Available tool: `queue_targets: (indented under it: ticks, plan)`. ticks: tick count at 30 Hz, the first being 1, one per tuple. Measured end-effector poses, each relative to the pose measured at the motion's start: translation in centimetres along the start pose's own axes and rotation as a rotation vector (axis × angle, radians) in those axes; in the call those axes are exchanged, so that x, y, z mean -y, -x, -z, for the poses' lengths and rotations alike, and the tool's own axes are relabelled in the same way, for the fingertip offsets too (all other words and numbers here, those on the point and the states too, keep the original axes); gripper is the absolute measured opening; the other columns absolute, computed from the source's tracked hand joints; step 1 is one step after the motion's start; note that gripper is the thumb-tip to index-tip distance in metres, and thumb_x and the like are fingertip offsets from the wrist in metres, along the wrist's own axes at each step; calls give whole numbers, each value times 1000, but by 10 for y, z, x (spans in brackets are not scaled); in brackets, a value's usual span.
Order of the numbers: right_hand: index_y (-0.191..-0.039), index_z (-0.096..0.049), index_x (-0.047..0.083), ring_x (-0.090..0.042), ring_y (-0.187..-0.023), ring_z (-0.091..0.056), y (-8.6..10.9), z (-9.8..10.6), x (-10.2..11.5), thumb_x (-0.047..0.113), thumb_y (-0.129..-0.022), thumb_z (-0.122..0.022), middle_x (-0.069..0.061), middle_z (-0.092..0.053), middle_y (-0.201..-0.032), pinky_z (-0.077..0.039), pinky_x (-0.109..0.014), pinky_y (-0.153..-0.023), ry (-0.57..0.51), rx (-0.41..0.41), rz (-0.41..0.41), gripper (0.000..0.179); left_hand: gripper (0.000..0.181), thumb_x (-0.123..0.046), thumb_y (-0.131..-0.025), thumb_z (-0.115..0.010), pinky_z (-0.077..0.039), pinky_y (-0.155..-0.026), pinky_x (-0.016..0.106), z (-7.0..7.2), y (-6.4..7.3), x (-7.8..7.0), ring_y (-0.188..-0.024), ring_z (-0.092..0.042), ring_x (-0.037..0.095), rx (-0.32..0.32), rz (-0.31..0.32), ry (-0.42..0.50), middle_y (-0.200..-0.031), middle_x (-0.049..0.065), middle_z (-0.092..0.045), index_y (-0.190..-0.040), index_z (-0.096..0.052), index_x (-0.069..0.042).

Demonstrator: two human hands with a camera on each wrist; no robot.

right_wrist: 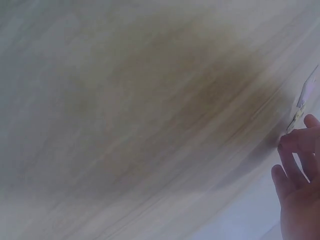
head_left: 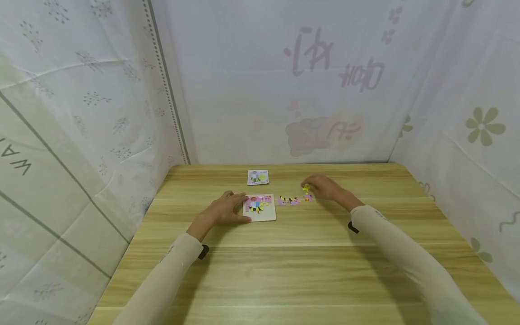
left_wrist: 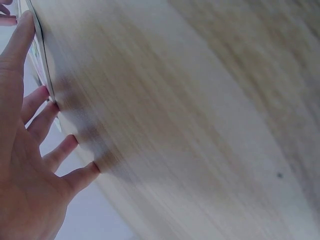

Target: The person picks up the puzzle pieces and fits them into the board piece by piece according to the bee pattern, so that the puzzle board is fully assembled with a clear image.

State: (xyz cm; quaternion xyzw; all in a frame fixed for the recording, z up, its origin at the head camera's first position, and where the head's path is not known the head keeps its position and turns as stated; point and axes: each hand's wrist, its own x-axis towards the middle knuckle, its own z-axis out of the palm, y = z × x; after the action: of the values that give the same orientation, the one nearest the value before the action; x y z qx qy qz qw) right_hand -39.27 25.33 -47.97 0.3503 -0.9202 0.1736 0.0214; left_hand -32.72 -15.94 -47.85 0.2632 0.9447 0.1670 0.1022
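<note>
A square puzzle board (head_left: 264,216) lies on the table, its upper part filled with bee-picture pieces. My left hand (head_left: 225,209) rests at its left side, thumb by the near corner and fingers along the far-left edge. In the left wrist view the left hand (left_wrist: 31,145) has fairly straight, spread fingers, several touching the table. My right hand (head_left: 326,187) is right of the board, its fingertips pinching a yellow puzzle piece (head_left: 306,188). The right hand (right_wrist: 301,172) partly hides that piece in the right wrist view. Several loose puzzle pieces (head_left: 289,200) lie between board and right hand.
A small picture card (head_left: 257,177) with a bee lies behind the board. The wooden table (head_left: 260,275) ends at a patterned cloth (head_left: 260,90) at the back, with more cloth on both sides. A pink-and-orange piece (head_left: 308,198) lies close to the right hand.
</note>
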Motion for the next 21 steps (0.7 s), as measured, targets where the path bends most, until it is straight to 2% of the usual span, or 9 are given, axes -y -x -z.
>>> queue_targets:
  ticks: [4,8,12,15,21]
  plan:
    - [-130,-68,-4,-40,-118,-63,-1,-2,0,-16,-94,-60,-22,-69,-126,-53,-53,-100,-13,10,-22,38,92,-69,-86,-73,-36,-114,63,0,-1,-1,-151,-31,37,-2,1,-5,-167,1,-36,-158,-46,-17]
    - [-129,-69,-3,-37,-112,-64,-2,-3,6,0,-99,-67,-21,-68,-121,-55,-51,-93,-31,17,-72,31,92,-68,-87,-73,-37,-115,62,0,-2,-1,-150,-32,37,-1,1,-14,-167,1,-37,-158,-46,-17]
    - [-128,-69,-4,-35,-108,-65,-2,-3,11,11,-100,-70,-19,-68,-116,-55,-51,-91,-51,18,-108,32,92,-68,-87,-73,-37,-114,62,0,-2,-2,-150,-33,36,1,-1,-16,-167,2,-37,-158,-46,-17]
    - [-130,-67,-4,-37,-112,-63,-2,-4,13,7,-101,-67,-20,-68,-120,-54,-53,-94,-51,4,-90,31,92,-68,-87,-72,-37,-114,62,0,-2,-2,-150,-33,37,1,-2,-15,-167,2,-37,-158,-46,-17]
    - [-132,-66,-6,-41,-118,-62,-6,-7,10,-8,-99,-60,-24,-67,-128,-52,-55,-97,-31,-9,23,34,93,-69,-86,-72,-38,-114,62,0,-1,-1,-150,-32,36,-1,-3,-11,-167,1,-36,-158,-46,-17]
